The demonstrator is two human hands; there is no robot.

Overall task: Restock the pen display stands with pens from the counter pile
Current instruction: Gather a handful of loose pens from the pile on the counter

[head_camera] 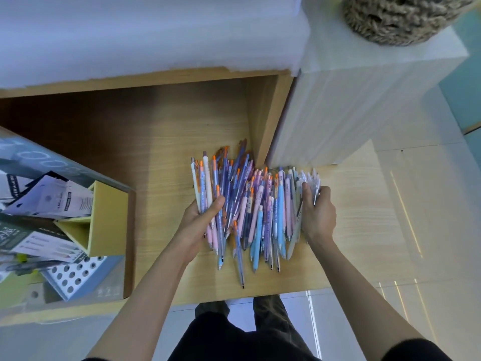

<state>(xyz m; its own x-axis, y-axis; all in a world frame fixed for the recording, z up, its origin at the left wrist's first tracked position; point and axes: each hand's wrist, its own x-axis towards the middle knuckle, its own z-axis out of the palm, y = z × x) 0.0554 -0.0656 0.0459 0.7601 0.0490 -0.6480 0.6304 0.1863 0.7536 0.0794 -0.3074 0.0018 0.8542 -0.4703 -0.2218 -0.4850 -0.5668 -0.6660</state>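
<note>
Pen pile (250,212) sits on counter (351,230) btwn my hands, long axes fwd-back, tips toward me. L hand (200,220) at pile's left edge, thumb over, fingers curled under a bundle. R hand (317,212) clamped round clear pens at right edge. Holed stand (75,277) + yellow stand (109,225) lie well left, nearer L hand, so L prob goes first. White cabinet (338,113) crowds R side.

both hands (200,220) (318,212) cupped round the pen pile (255,204) (on wooden counter (161,157))
</note>
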